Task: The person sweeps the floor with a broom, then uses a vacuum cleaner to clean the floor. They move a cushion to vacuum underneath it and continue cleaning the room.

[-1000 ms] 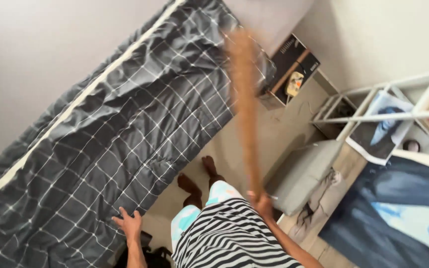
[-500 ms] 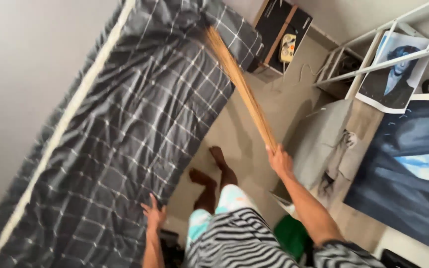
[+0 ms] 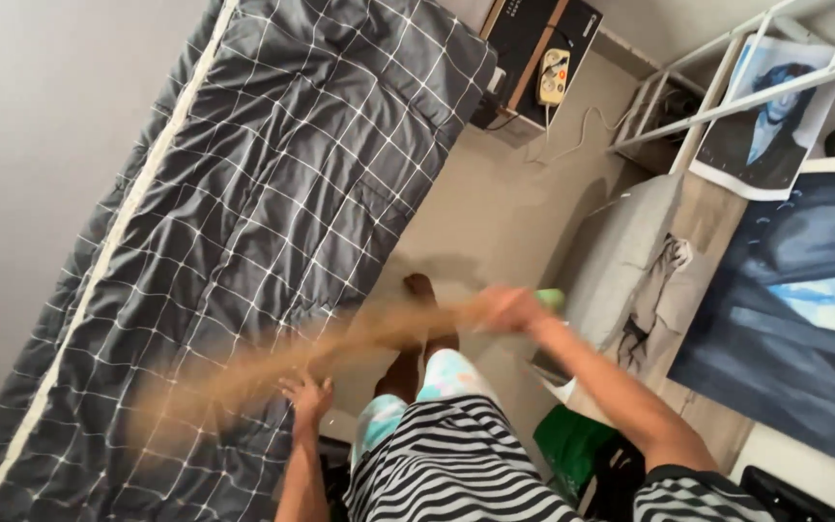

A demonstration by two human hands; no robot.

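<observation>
We look down on a narrow bedroom, where our right hand [image 3: 506, 309] is closed around the handle end of a straw broom [image 3: 273, 362], which shows only as a long tan blur slanting from that fist down and to the left, across our knees and over the near edge of the bed. The bristle end smears out over the grey checked quilt [image 3: 244, 222] that covers the mattress; we cannot tell whether the bristles touch the cloth or pass just above it. Our left hand [image 3: 305, 398] lies flat on the quilt's near edge with the fingers spread, gripping nothing, and the blurred broom crosses just above it. Between the two arms we see our black-and-white striped shirt [image 3: 456, 464], pale patterned shorts [image 3: 422, 387] and bare feet [image 3: 421, 290] on the beige floor [image 3: 504, 213] beside the bed. At the head of the bed stands a dark box [image 3: 533, 34] with a cream-coloured power strip [image 3: 554, 77] on it, its cord trailing onto the floor. To our right are a grey cushion [image 3: 620, 251] with crumpled cloth on it, a white metal rack [image 3: 756, 87], a large blue painting [image 3: 804, 309] leaning near it, and a green bag [image 3: 572, 445] by our right elbow.
</observation>
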